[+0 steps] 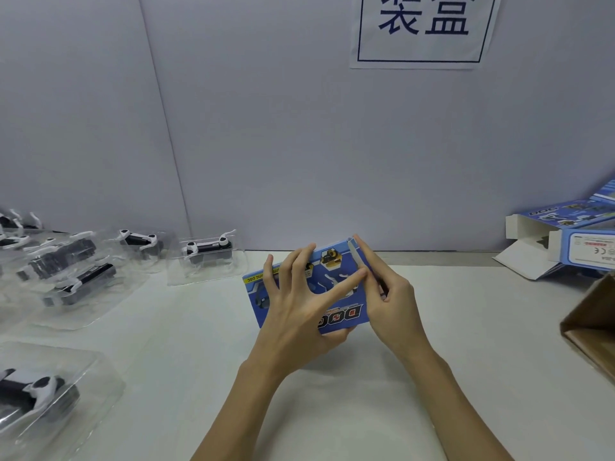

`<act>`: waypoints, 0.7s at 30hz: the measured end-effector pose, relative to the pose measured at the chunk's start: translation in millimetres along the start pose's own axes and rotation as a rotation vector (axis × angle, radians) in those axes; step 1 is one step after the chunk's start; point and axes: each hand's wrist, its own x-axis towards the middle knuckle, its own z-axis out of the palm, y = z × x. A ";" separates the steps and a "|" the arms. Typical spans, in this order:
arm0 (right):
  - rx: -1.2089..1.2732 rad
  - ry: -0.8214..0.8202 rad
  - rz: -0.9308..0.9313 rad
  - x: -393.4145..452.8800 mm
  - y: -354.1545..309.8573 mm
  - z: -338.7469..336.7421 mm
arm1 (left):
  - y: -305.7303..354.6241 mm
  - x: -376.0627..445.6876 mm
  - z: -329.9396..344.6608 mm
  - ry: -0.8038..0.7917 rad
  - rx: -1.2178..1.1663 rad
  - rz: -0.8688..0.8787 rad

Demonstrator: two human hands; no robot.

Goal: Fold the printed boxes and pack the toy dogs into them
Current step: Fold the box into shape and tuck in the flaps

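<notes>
A blue printed box (336, 261) marked "DOG" is held above the white table (332, 410), near the middle of the view. My left hand (299, 304) holds it with spread fingers on the printed face and the thumb underneath. My right hand (386, 294) is at the box's right end, fingers against the grey end flap (355, 251). Toy dogs in clear plastic trays lie on the left: one (208, 249) nearest the box, several (76, 271) farther left, and one (36, 390) at the lower left.
Unfolded blue printed boxes (562, 241) lie in a pile at the back right. The corner of a brown cardboard carton (592, 324) juts in at the right edge. A grey wall with a paper sign (422, 28) stands behind the table.
</notes>
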 end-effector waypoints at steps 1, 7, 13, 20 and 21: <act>-0.002 -0.013 -0.006 0.2 0.3 -1.0 | 1.0 -0.2 -0.7 -0.001 -0.002 -0.007; 0.174 -0.157 0.032 1.3 1.3 3.9 | -0.9 -0.7 -5.6 0.021 -0.041 -0.053; 0.166 -0.206 0.000 -1.0 -2.5 11.0 | -2.0 1.3 -12.0 0.026 -0.081 -0.043; 0.177 -0.166 0.007 -6.8 -1.4 19.3 | -1.8 1.4 -12.4 0.025 -0.090 -0.042; 0.205 -0.167 0.012 -7.3 -0.8 19.4 | -2.3 1.5 -12.7 0.021 -0.083 -0.041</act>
